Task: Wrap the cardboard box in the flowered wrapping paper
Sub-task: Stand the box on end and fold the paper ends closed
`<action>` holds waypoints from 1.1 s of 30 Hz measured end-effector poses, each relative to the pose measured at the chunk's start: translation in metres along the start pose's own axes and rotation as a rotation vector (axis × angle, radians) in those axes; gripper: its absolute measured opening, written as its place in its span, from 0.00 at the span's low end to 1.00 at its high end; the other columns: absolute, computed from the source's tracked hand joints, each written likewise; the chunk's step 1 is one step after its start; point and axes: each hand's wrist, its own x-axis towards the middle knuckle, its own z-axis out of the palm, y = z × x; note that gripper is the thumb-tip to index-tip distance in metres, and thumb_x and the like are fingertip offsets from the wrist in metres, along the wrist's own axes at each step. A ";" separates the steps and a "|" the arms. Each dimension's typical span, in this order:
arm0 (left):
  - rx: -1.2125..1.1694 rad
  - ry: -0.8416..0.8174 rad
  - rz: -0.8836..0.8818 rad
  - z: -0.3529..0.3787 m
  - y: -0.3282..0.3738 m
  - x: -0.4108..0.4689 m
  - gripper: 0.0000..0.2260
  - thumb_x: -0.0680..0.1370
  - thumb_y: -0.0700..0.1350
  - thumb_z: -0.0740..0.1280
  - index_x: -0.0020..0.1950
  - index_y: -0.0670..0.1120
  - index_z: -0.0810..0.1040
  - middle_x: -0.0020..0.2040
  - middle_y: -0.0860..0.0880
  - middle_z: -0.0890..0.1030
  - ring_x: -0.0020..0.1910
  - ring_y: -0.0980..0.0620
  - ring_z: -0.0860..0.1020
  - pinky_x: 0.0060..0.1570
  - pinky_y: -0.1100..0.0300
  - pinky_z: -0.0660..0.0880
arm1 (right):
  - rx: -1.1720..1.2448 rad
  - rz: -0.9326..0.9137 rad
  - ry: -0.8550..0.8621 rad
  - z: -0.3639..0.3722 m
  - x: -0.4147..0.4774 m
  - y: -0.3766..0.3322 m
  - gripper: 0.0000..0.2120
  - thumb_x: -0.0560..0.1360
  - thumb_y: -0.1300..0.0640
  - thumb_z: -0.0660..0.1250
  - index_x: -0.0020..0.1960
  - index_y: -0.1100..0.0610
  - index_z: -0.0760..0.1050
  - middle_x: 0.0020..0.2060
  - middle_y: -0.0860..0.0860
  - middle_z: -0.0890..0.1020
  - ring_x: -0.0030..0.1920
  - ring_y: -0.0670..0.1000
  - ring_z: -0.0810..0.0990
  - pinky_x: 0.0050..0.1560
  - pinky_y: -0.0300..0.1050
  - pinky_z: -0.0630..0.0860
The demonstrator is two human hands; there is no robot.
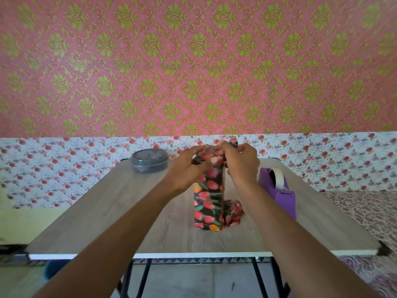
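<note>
A round grey plastic container (149,160) stood left. At the wooden counter (107,211)'s centre, the left hand (184,168) and right hand (241,163) pinched the dark flowered wrapping paper (207,203), grip narrow, atop the upright cardboard box (hidden inside), probably to fold its end; a purple tape dispenser (277,190) waited right.

no word, label, brand, number or sign can be read anywhere in view. the flowered wrapping paper (207,190) carries only printed tulips. the purple tape dispenser (277,190) shows plain faces. the lid of the dark round tub (149,161) bears a blurred pattern that cannot be made out as letters.
</note>
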 end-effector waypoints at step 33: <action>0.276 0.239 0.352 0.000 0.001 0.054 0.03 0.77 0.42 0.74 0.50 0.45 0.84 0.44 0.54 0.85 0.31 0.65 0.80 0.32 0.71 0.73 | -0.037 -0.653 -0.081 -0.018 0.033 0.029 0.15 0.71 0.58 0.80 0.54 0.55 0.80 0.42 0.40 0.83 0.46 0.35 0.82 0.49 0.30 0.78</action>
